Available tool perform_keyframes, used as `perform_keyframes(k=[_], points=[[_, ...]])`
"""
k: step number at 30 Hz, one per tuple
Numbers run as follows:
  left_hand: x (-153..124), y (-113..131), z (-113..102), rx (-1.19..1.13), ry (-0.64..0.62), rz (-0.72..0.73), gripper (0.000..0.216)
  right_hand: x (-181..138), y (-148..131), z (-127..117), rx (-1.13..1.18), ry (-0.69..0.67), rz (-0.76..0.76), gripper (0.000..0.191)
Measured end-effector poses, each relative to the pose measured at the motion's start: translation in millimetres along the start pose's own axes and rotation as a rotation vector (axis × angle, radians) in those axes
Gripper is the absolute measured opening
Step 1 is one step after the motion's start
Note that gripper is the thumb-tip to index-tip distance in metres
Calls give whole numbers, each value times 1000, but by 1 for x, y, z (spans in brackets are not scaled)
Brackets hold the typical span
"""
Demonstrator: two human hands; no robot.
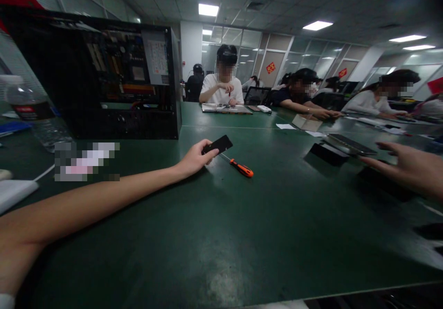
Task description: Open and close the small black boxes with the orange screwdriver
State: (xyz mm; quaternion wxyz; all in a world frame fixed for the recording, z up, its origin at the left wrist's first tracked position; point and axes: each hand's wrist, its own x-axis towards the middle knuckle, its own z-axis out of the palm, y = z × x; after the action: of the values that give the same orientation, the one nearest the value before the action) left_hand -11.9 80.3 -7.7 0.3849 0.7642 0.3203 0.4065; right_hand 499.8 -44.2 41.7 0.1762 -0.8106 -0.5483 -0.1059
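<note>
My left arm stretches across the green table (214,235). My left hand (194,160) is closed on a small flat black rectangular part (217,144), held just above the table. An orange-handled screwdriver (240,168) lies on the table right beside that hand. My right hand (410,167) hovers at the right edge with its fingers spread, holding nothing, near a flat dark panel (349,144) and a black piece (325,154).
An open black computer case (104,78) stands at the back left with its boards showing. A water bottle (32,113) stands left of it. Several people sit working along the far and right sides of the table.
</note>
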Motion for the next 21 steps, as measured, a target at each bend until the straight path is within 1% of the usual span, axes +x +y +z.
perform_keyframes(k=[1,2,3,4,5,6,8,9,11,13,14,16,18,19,20,21], points=[[-3,3,4,21,-39,33,16,-5,-36,-4,112,-4,-93,59],[-6,6,9,47,-70,79,15,-12,-73,-7,263,-86,-217,63],[-10,9,13,100,-92,130,15,-20,-111,-7,429,-189,-343,63],[-14,13,18,159,-135,175,16,-28,-146,-5,588,-329,-471,64],[-18,16,21,194,-197,223,17,-37,-179,-2,709,-410,-569,65],[-21,19,24,210,-236,276,18,-46,-208,3,752,-500,-656,66],[-25,22,27,224,-248,308,16,-62,-252,14,733,-660,-784,66],[-26,23,27,227,-222,293,14,-67,-266,18,722,-704,-818,65],[-28,25,26,230,-163,241,13,-72,-279,24,707,-712,-845,62],[-29,26,27,219,-145,240,24,-67,-273,23,682,-639,-836,58],[-30,27,28,207,-142,259,34,-61,-263,19,654,-585,-824,56],[-30,28,30,178,-121,292,50,-46,-228,5,556,-437,-773,52],[-31,28,32,160,-93,278,50,-28,-175,-12,389,-243,-654,51],[-30,28,33,155,-89,258,47,-21,-143,-20,270,-128,-562,51],[-30,28,33,151,-93,233,43,-14,-109,-25,137,-30,-407,51],[-29,28,33,147,-100,210,40,-10,-76,-28,-7,22,-227,52]])
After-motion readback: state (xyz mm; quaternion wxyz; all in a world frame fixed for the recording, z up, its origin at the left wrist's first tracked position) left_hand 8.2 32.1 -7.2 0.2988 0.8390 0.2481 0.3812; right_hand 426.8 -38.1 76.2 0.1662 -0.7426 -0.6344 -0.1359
